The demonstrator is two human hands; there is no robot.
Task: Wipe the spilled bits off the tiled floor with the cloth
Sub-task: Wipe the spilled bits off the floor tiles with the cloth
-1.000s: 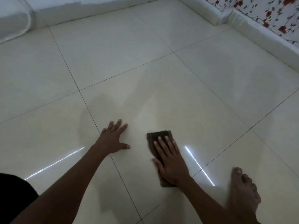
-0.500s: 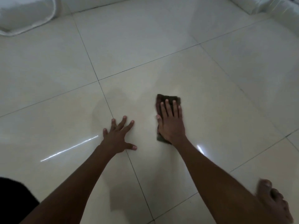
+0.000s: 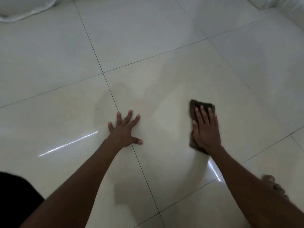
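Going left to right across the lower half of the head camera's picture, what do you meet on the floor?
Thin bright streak of reflected light → left hand spread flat on the pale tiled floor → dark brown folded cloth under the flat right hand → bare foot.

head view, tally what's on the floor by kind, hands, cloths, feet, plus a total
hands: 2, left hand flat on the tiled floor, right hand pressing on the cloth
cloths: 1, dark cloth
feet: 1, bare foot at lower right, blurred
total: 4
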